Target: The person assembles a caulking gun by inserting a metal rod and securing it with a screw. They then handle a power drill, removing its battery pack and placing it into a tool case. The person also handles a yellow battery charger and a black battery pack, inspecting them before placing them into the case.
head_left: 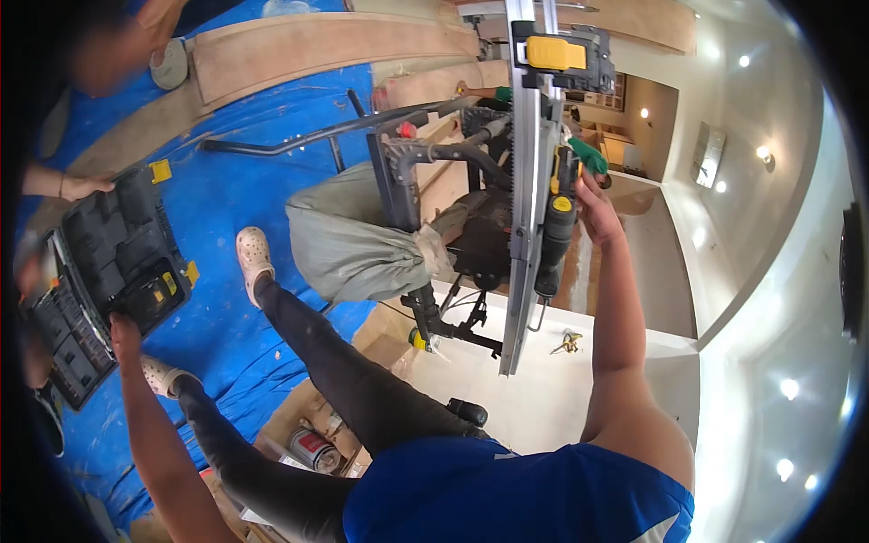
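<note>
My left hand (pixel 125 337) is at the near edge of an open black tool case (pixel 136 237) with yellow latches, its fingers closed on the rim. Molded hollows fill one half, and a black-and-yellow piece (pixel 149 294) lies in it. Another person's hand (pixel 86 187) holds the case's far edge. With my right arm stretched out, my right hand (pixel 595 210) grips a black-and-yellow power tool (pixel 561 213). That tool stands beside a long silver metal rail (pixel 525 244); part of my grip is hidden.
Left of the rail is a black machine frame (pixel 398 185) with a grey bag (pixel 353 240) and a long bar (pixel 299 140). Blue sheeting (pixel 240 344) covers the floor. Curved wooden panels (pixel 335 50) lie beyond. A small yellow-black tool (pixel 568 342) rests on the white surface.
</note>
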`<state>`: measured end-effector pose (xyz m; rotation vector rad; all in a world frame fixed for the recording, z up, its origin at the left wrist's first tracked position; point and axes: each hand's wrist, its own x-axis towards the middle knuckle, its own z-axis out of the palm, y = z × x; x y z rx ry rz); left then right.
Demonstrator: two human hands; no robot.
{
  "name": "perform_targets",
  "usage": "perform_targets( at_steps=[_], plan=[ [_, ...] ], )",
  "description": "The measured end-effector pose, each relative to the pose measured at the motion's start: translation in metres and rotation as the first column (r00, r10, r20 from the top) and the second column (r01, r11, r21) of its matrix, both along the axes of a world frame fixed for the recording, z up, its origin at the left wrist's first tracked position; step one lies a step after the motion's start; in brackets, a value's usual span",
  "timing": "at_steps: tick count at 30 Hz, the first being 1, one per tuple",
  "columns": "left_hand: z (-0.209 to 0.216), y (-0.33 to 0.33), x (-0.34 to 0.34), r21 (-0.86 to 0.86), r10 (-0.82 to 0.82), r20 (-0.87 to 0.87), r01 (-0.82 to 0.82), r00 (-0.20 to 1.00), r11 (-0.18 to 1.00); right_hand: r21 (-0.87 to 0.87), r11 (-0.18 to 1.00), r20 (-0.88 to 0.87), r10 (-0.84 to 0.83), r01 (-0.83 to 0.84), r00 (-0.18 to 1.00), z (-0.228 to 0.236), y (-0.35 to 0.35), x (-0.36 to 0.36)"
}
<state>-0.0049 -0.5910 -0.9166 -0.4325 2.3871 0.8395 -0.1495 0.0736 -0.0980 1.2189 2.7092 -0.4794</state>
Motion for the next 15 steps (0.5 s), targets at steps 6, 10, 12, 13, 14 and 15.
perform_targets(
  at_steps=[6,10,12,13,14,15],
  plan=[
    [0.084,0.033,-0.032,-0.040,-0.180,0.038,0.182,0.983,0.982,-0.085,0.975,0.069,-0.200,0.205,0.977,-0.016,0.009,-0.018],
    [0.060,0.034,-0.008,-0.091,-0.142,-0.034,0.138,0.989,0.986,-0.401,0.887,0.007,-0.248,0.230,0.969,-0.011,0.062,-0.032],
    [0.112,0.048,-0.035,0.019,0.135,0.159,-0.140,0.978,0.990,-0.410,0.840,-0.195,-0.461,0.355,0.866,-0.007,0.061,-0.011],
    [0.125,0.047,-0.040,0.043,0.135,0.168,-0.144,0.976,0.989,-0.351,0.872,-0.307,-0.451,0.341,0.838,0.007,0.069,-0.003],
    [0.134,0.048,-0.040,0.073,0.139,0.179,-0.154,0.974,0.985,-0.169,0.966,-0.410,-0.251,0.197,0.877,0.031,0.084,0.003],
    [0.136,0.044,-0.042,0.104,0.142,0.184,-0.163,0.973,0.981,0.221,0.974,-0.404,0.145,-0.058,0.903,0.061,0.102,0.015]
  ],
)
